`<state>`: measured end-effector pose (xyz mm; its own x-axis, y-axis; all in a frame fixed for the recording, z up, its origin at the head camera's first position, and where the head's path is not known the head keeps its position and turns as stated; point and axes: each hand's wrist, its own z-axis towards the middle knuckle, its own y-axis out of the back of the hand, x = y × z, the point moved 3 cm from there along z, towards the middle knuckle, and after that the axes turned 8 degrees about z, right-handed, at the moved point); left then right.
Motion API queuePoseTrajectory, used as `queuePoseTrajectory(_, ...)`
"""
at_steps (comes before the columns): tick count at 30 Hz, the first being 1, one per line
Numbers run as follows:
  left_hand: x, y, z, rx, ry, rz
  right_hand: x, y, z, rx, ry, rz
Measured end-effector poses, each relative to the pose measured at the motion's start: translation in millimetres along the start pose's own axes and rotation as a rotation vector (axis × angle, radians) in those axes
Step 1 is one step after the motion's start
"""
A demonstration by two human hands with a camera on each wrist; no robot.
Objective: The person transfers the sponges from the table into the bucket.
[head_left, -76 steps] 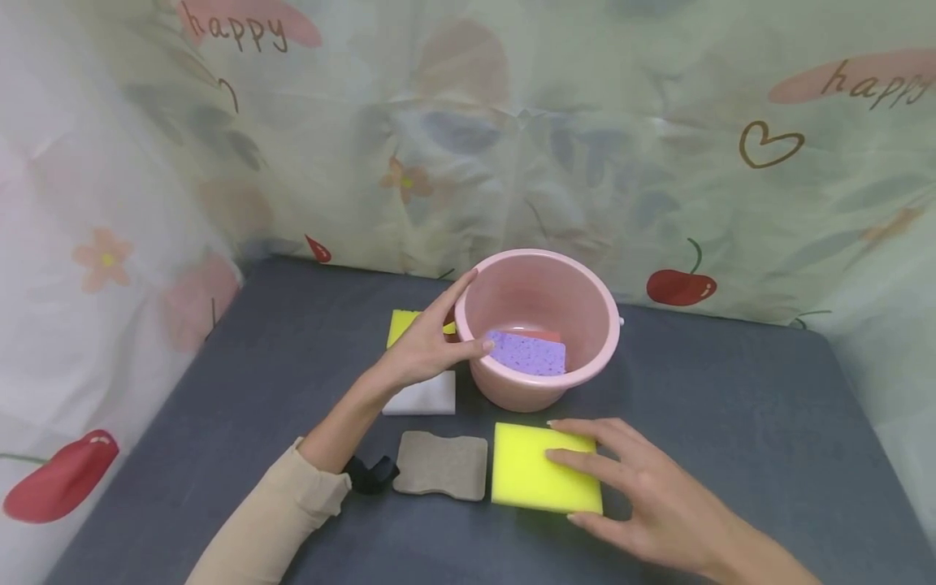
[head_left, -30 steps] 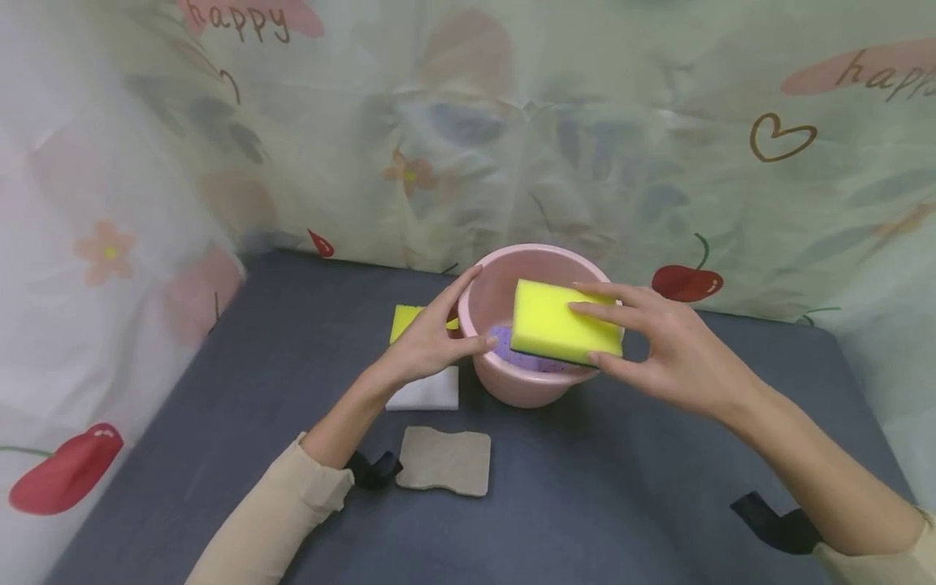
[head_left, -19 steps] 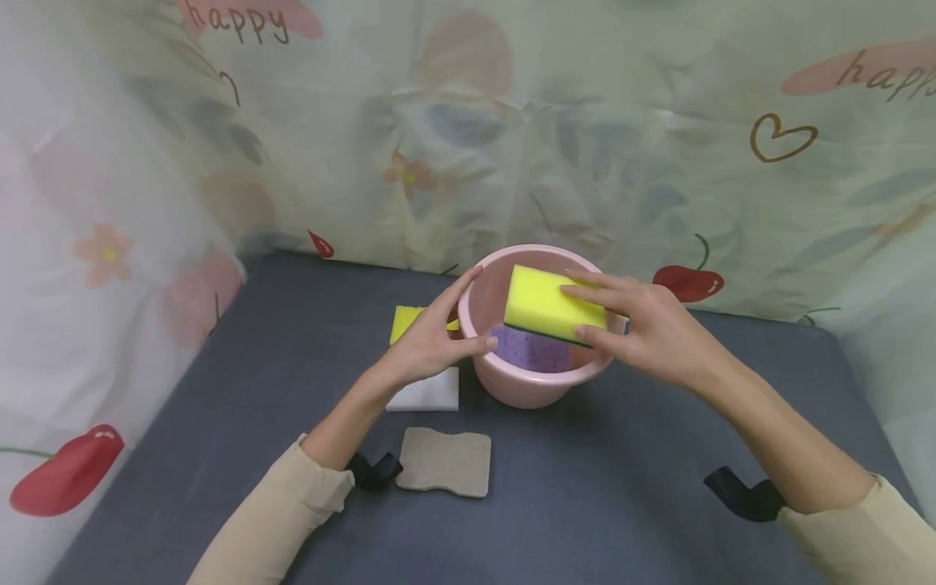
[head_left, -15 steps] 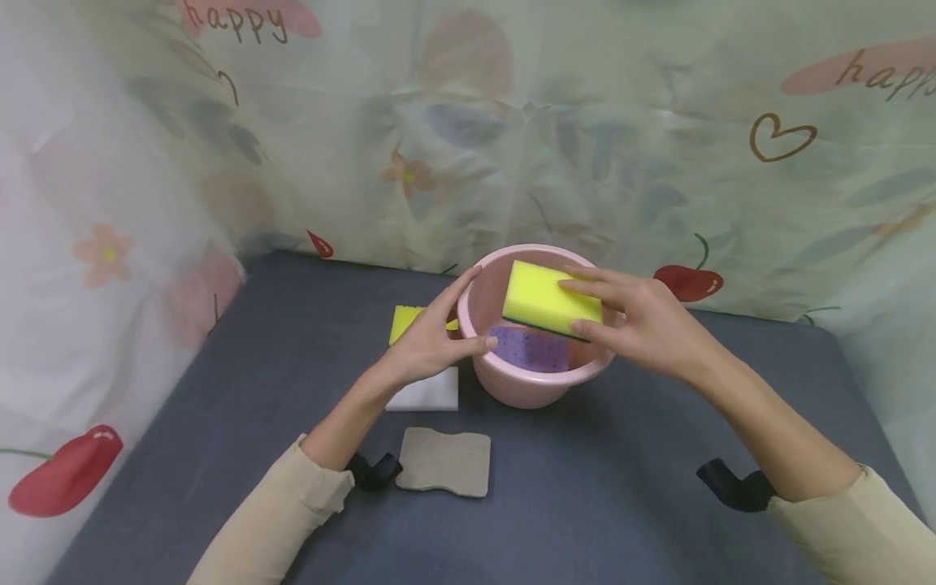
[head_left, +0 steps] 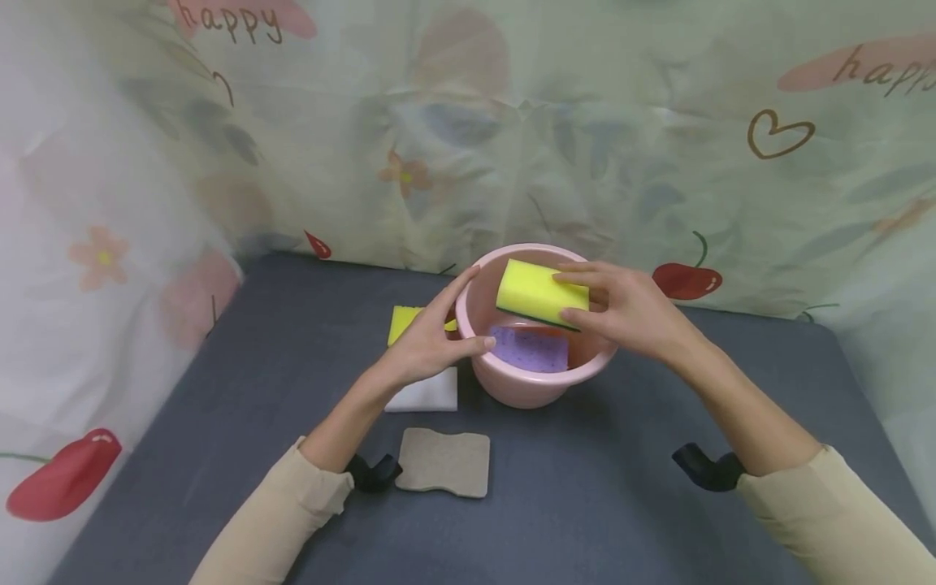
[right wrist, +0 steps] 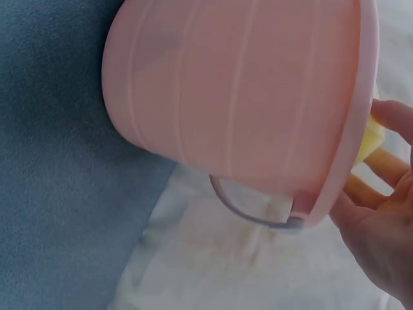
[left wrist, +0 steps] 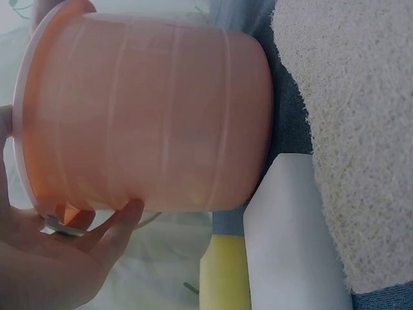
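Observation:
A pink bucket (head_left: pixel 519 394) stands upright on the dark table. My left hand (head_left: pixel 427 345) grips its left rim, thumb over the near edge and fingers along the outside, as the left wrist view also shows. Between thumb and fingers, my right hand (head_left: pixel 621 309) pinches a yellow sponge (head_left: pixel 541 292) with a dark green underside. This sponge is tilted and held in the bucket's mouth. Below it, inside the bucket, lies a purple speckled sponge (head_left: pixel 530 349), with something reddish partly hidden beneath. In the right wrist view the rim hides most of the yellow sponge (right wrist: pixel 371 139).
In front of the bucket lies a beige-grey sponge (head_left: pixel 444 463) with wavy edges. A white sponge block (head_left: pixel 424 392) and another yellow piece (head_left: pixel 402 321) sit left of the bucket, partly behind my left arm. A patterned curtain (head_left: pixel 526 130) hangs behind the table (head_left: pixel 585 512).
My right hand has lifted the yellow sponge from the table, carried it over the bucket, then moved slightly left and down into its mouth. My left hand has stayed on the rim.

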<state>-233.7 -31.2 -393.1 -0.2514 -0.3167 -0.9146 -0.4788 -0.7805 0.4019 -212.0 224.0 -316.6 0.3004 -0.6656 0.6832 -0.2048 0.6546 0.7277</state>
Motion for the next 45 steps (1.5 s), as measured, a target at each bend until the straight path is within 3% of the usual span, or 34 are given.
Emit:
queuePoseTrajectory(17,-2.5,0.9,-0.5,0.015,0.007,-0.023,4.0,-19.8,25.1,0.081,0.019,-0.113)
queuePoseTrajectory(26,-2.5,1.5,-0.6,0.011,0.004,-0.010,5.1,-22.0,28.3,0.117,-0.064,-0.141)
queuePoseTrajectory(35,-1.1,-0.5,0.5,0.014,0.012,-0.016,5.6,-25.6,29.1,0.165,-0.052,-0.186)
queuePoseTrajectory(45,-1.5,-0.5,0.7,0.018,0.007,-0.039,6.3,-30.0,31.4,0.193,-0.106,-0.219)
